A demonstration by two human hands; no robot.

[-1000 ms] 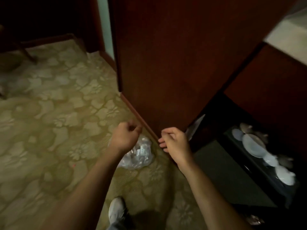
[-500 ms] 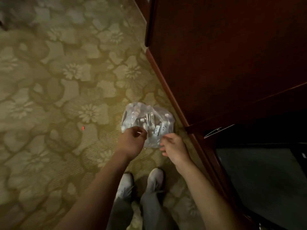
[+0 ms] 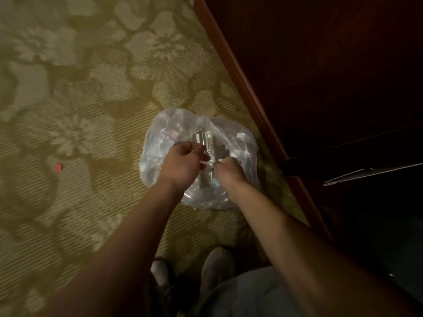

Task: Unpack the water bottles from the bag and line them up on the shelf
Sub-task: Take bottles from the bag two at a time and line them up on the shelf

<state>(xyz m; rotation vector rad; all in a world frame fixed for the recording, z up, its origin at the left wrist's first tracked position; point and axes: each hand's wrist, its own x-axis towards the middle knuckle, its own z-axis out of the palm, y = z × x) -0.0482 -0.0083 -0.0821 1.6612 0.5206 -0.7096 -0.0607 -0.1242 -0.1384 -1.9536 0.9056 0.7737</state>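
A clear plastic bag (image 3: 169,126) sits on the carpet beside the cabinet base. Through its open top I see clear water bottles (image 3: 206,143), one lying lengthwise between my hands. My left hand (image 3: 183,162) is at the mouth of the bag, fingers and thumb pinched on the plastic at its left side. My right hand (image 3: 229,173) is curled over the right side of the opening, its fingertips hidden inside the folds. How many bottles are inside is unclear through the crumpled plastic.
A dark red wooden cabinet (image 3: 320,65) rises along the right, with a dark lower compartment and a thin pale edge (image 3: 375,173) sticking out. Floral carpet (image 3: 80,110) spreads to the left, with a small red spot (image 3: 58,167). My shoes (image 3: 217,264) stand below the bag.
I have bent down and the view has dropped from the cabinet front to the bag. Both hands have come down from above it onto the bag's mouth.
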